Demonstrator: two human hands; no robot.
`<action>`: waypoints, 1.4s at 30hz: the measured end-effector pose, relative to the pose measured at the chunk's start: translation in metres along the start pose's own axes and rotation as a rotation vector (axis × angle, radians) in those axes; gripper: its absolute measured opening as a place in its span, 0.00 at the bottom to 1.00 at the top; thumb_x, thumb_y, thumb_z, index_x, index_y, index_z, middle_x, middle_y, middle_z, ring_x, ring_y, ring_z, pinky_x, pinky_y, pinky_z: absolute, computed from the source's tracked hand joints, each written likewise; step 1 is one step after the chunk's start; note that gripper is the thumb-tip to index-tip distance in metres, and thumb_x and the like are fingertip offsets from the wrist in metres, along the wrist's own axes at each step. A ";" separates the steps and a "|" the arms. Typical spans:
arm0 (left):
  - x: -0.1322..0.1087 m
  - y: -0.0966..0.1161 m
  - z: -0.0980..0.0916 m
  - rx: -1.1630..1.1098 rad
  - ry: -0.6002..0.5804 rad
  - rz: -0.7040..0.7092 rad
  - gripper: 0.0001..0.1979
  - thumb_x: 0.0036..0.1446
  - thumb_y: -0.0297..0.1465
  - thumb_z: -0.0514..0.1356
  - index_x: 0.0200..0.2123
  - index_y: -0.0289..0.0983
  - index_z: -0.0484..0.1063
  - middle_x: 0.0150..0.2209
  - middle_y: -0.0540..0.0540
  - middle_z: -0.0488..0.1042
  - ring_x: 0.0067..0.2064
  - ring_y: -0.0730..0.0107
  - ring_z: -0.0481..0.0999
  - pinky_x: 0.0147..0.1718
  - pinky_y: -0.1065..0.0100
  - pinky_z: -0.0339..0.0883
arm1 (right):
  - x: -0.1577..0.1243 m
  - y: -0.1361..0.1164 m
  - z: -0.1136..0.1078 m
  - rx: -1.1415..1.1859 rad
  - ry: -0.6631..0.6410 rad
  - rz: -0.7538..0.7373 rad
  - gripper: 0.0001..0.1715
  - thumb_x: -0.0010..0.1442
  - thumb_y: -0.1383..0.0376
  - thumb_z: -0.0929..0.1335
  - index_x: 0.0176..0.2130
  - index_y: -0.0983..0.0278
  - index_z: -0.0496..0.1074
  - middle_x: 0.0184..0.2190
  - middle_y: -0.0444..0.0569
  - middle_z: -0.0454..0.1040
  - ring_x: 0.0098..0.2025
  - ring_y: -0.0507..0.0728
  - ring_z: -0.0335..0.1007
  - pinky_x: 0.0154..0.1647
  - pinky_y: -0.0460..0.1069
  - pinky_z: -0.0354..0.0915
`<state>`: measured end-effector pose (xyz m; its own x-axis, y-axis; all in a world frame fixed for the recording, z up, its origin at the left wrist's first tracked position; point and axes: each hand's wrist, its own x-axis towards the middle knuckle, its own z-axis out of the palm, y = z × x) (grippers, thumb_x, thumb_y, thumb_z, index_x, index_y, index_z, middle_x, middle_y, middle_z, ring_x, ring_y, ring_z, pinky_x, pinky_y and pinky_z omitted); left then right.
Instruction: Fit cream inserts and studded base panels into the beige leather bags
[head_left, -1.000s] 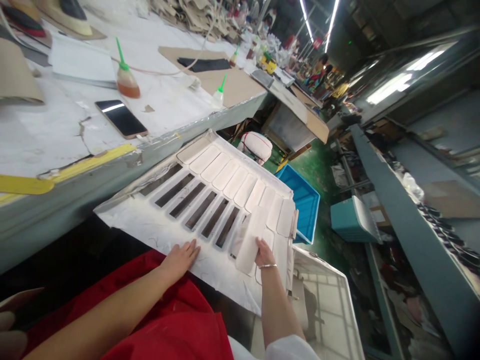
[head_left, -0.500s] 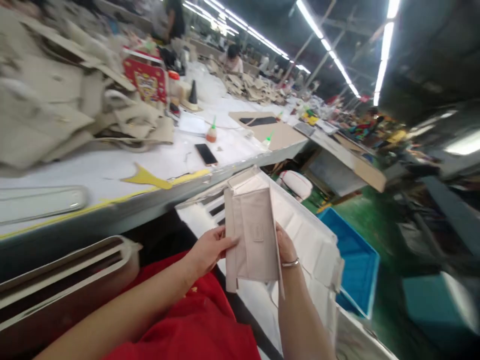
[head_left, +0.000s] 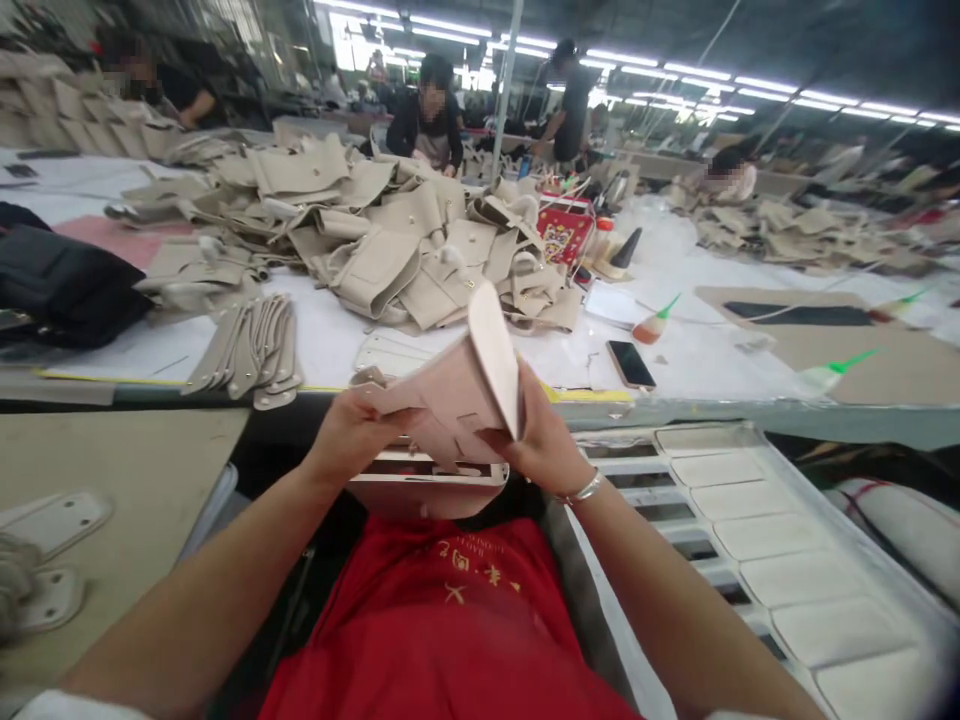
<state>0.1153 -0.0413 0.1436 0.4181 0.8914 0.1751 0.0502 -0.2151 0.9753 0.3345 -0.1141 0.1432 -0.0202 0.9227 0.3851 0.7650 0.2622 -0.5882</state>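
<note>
Between my two hands is a pale pinkish-beige bag panel [head_left: 450, 395], tilted and bent, with a slot-like mark on its face. My left hand [head_left: 360, 430] is closed on its left end, fingers tucked beneath. At the right edge, my right hand [head_left: 544, 435] grips it, the thumb side up along a stiff flap. Just below the panel, a bag body [head_left: 427, 492] with a light rim sits against the table's front edge, over the red apron [head_left: 450, 610]. The panel hides part of the bag body's opening.
Beige bag pieces [head_left: 405, 225] are heaped on the white table [head_left: 555, 350]. Strap pieces [head_left: 251, 345] lie left, near a black bag [head_left: 64, 280]. A phone [head_left: 631, 364] and glue bottle [head_left: 652, 325] lie right. A rack [head_left: 787, 530] of panels stands right; co-workers sit beyond.
My view has swung left. Both hands have carried the panel from over the rack at the right to above the bag body, and it has turned from nearly upright to tilted.
</note>
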 end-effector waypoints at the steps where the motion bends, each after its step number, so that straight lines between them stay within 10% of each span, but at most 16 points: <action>1: 0.003 -0.010 -0.016 0.022 0.012 -0.018 0.15 0.41 0.36 0.67 0.30 0.31 0.75 0.29 0.47 0.76 0.32 0.64 0.74 0.32 0.66 0.69 | 0.008 0.003 0.010 -0.038 -0.037 -0.030 0.54 0.50 0.55 0.69 0.63 0.71 0.38 0.61 0.63 0.48 0.62 0.65 0.45 0.61 0.60 0.48; 15: -0.012 -0.085 -0.080 0.396 0.074 -0.112 0.19 0.44 0.41 0.63 0.39 0.37 0.74 0.40 0.45 0.75 0.42 0.62 0.72 0.47 0.63 0.63 | 0.010 0.017 0.042 -0.597 -0.295 -0.175 0.53 0.45 0.62 0.69 0.63 0.71 0.43 0.54 0.61 0.58 0.51 0.67 0.54 0.51 0.58 0.53; 23: -0.042 -0.111 -0.075 -0.170 0.451 -0.286 0.21 0.52 0.42 0.57 0.44 0.34 0.69 0.44 0.40 0.73 0.46 0.63 0.71 0.46 0.62 0.64 | 0.022 -0.001 0.082 -0.667 -0.357 -0.346 0.50 0.51 0.45 0.65 0.63 0.64 0.46 0.50 0.59 0.60 0.43 0.64 0.56 0.43 0.56 0.52; 27: -0.050 -0.117 -0.068 -0.228 0.412 -0.323 0.22 0.53 0.41 0.57 0.48 0.35 0.66 0.48 0.39 0.70 0.49 0.62 0.70 0.49 0.59 0.62 | 0.023 0.011 0.080 -0.762 -0.398 -0.447 0.45 0.54 0.45 0.62 0.62 0.62 0.49 0.49 0.58 0.61 0.41 0.64 0.56 0.39 0.55 0.52; 37: -0.037 -0.133 -0.050 0.345 0.225 -0.343 0.27 0.48 0.32 0.59 0.53 0.34 0.60 0.51 0.40 0.68 0.50 0.61 0.68 0.52 0.59 0.60 | 0.011 0.013 0.088 -0.709 -0.545 -0.561 0.39 0.57 0.48 0.61 0.61 0.66 0.52 0.43 0.59 0.64 0.38 0.61 0.58 0.35 0.53 0.53; 42: -0.028 -0.117 -0.051 0.787 0.155 -0.137 0.27 0.49 0.27 0.56 0.54 0.35 0.59 0.53 0.40 0.64 0.54 0.57 0.62 0.54 0.56 0.55 | 0.017 0.002 0.101 -0.716 -0.646 -0.502 0.42 0.53 0.47 0.64 0.58 0.68 0.55 0.41 0.60 0.65 0.36 0.61 0.60 0.30 0.52 0.57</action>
<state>0.0513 -0.0211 0.0316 0.2343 0.9629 0.1338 0.7389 -0.2658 0.6191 0.2711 -0.0697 0.0765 -0.6097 0.7857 -0.1046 0.7687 0.6183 0.1637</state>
